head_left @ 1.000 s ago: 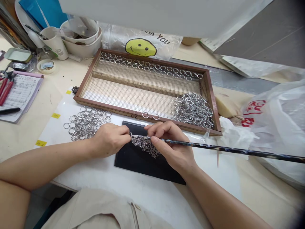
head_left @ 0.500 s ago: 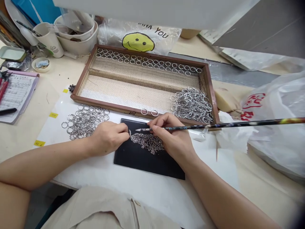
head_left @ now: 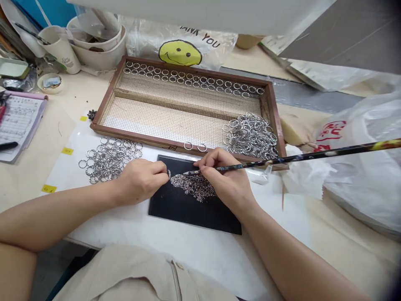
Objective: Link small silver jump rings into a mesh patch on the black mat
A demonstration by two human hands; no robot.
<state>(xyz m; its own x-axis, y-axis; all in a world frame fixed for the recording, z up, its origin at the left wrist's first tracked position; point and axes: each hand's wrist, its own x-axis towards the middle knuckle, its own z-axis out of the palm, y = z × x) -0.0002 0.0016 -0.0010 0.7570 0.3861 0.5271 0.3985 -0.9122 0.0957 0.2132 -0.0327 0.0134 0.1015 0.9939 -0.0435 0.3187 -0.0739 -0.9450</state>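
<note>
My left hand (head_left: 142,179) is closed in a pinch on a small silver ring (head_left: 169,174), most of it hidden by the fingers. My right hand (head_left: 227,179) grips a long, thin, dark patterned stick (head_left: 263,163) with a pale pointed tip, like a pencil or brush. That tip is at the upper left edge of a heap of tiny silver beads (head_left: 197,186). The beads lie on a black pad (head_left: 188,213) between both hands, and my right hand covers the heap's right end.
Loose silver rings (head_left: 108,159) are piled left of the pad. Behind stands a wood-framed mesh tray (head_left: 156,110), with rings in rows at the back and a ring heap (head_left: 250,136) at right. A white plastic bag (head_left: 363,167) bulges at right; a notepad (head_left: 19,125) lies far left.
The stick's tip has moved down and slightly right, from above the beads to the heap's edge. My left hand keeps its pinch, and the whole view has shifted slightly.
</note>
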